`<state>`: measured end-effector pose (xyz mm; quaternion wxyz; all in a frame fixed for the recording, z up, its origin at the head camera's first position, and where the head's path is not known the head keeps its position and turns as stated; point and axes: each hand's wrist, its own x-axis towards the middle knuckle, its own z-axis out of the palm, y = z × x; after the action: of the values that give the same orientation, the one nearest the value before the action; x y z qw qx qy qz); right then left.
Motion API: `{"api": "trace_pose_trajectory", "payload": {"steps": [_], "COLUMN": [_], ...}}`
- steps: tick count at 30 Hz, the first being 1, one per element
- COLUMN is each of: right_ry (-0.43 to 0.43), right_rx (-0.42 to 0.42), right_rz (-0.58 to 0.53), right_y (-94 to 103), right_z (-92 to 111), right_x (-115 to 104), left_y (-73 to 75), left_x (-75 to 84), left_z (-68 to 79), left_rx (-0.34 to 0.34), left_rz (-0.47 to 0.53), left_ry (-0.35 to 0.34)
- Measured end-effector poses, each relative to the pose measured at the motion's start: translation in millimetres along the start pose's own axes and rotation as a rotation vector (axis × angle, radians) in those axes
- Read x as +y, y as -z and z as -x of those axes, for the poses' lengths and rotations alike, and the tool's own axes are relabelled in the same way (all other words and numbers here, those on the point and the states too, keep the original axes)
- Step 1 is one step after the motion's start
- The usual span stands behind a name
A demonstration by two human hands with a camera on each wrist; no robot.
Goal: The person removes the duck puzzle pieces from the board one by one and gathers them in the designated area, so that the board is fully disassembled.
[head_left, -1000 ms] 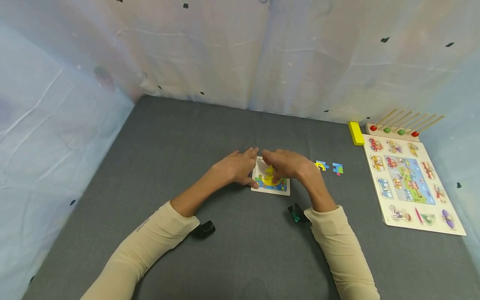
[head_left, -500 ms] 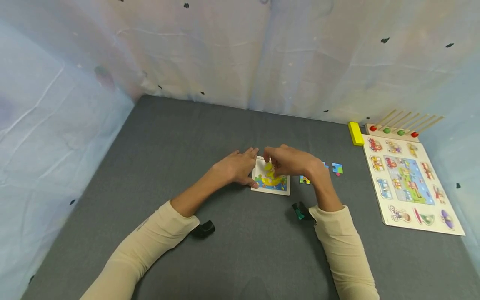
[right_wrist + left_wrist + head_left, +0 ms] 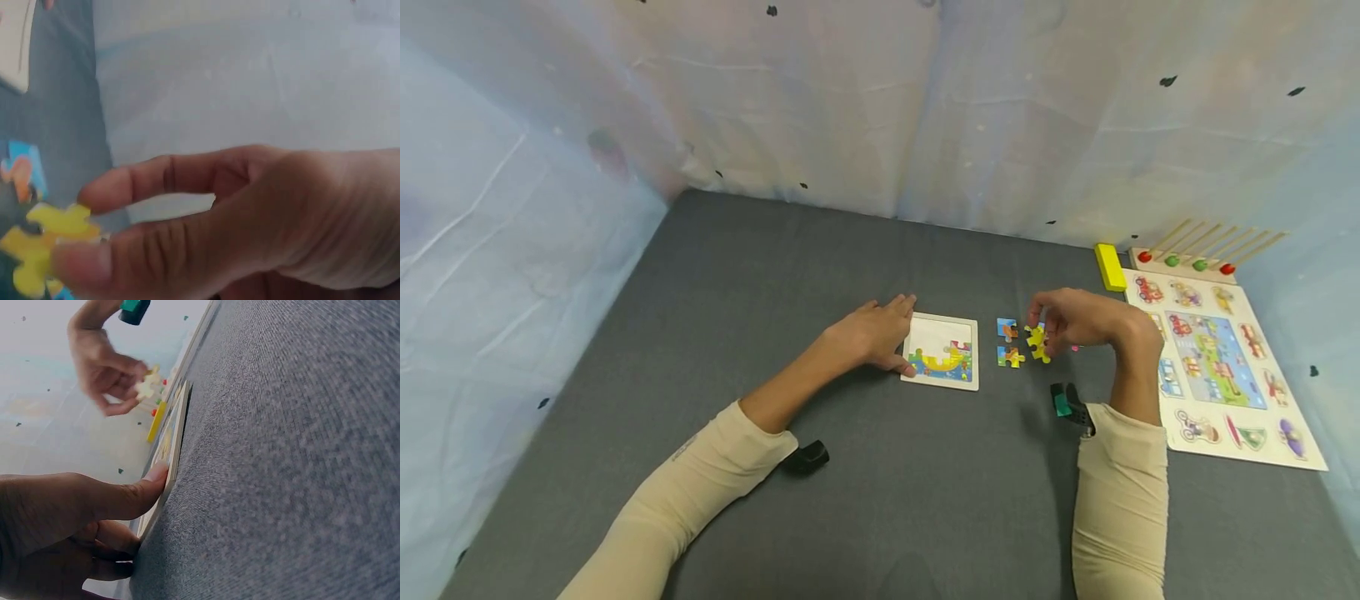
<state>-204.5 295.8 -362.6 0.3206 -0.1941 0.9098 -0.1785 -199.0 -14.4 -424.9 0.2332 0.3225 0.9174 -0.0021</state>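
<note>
A square wooden jigsaw tray (image 3: 929, 337) lies mid-table, its lower part filled with a coloured picture and its upper part bare. My left hand (image 3: 874, 335) holds the tray's left side. In the left wrist view the left thumb (image 3: 140, 495) presses the rim while the fingers sit at the edge. To the tray's right, my right hand (image 3: 1090, 319) pinches a yellow puzzle piece (image 3: 1038, 344) between thumb and fingertips, tilted above the table. Two loose pieces, an upper blue-and-orange piece (image 3: 1006, 330) and a lower piece (image 3: 1011, 357), lie left of that hand. Others are partly hidden beneath it.
At the right lies a large wooden picture board (image 3: 1217, 433) with vehicle and toy shapes. Behind it stand a yellow block (image 3: 1109, 267) and a wooden peg rack (image 3: 1183, 265) with red and green beads. A pale curtain (image 3: 850, 100) hangs behind the grey table.
My right hand has lifted the yellow piece out of the tray and carried it right, over the loose pieces. Bare tray base shows there now. My left hand has stayed put.
</note>
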Motion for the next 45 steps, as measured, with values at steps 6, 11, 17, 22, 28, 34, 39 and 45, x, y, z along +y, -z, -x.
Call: {"api": "trace_pose_trajectory", "payload": {"steps": [6,11,17,22,28,34,39,45], "right_ry": [-0.102,-0.216,-0.335,-0.352,-0.361,-0.385,-0.335,-0.138], "right_rx": [-0.144,-0.197,-0.183,-0.173,-0.177,-0.165,-0.155,-0.059], "right_rz": [-0.092,-0.072,-0.114,-0.114,-0.12,-0.141,-0.078,0.009], "right_y": [-4.6,-7.4,-10.9,-12.7,-10.4,-8.5,-7.1,-5.9], "right_z": [-10.4,-17.1,-17.4,-17.9,-21.0,-19.2,-15.7,-14.2], "right_x": [24.7,30.6,31.7,30.1,24.4,22.0,18.2,2.6], "left_y": [-1.8,-2.8,-2.4,-2.4,-1.4,-0.7,-1.5,-2.4], "left_x": [-1.1,-1.0,-0.5,-0.6,-1.5,-0.4,-0.6,-1.5], "left_z": [-0.5,-0.6,-0.4,-0.6,-1.0,-1.7,-1.4,-0.6], "left_rx": [0.004,-0.001,0.006,0.001,0.01,0.005,-0.003,0.003], "left_rz": [0.011,0.009,0.007,0.014,0.012,0.013,0.011,0.021], "left_ry": [0.007,-0.002,0.001,-0.005,-0.004,0.004,0.002,-0.004]}}
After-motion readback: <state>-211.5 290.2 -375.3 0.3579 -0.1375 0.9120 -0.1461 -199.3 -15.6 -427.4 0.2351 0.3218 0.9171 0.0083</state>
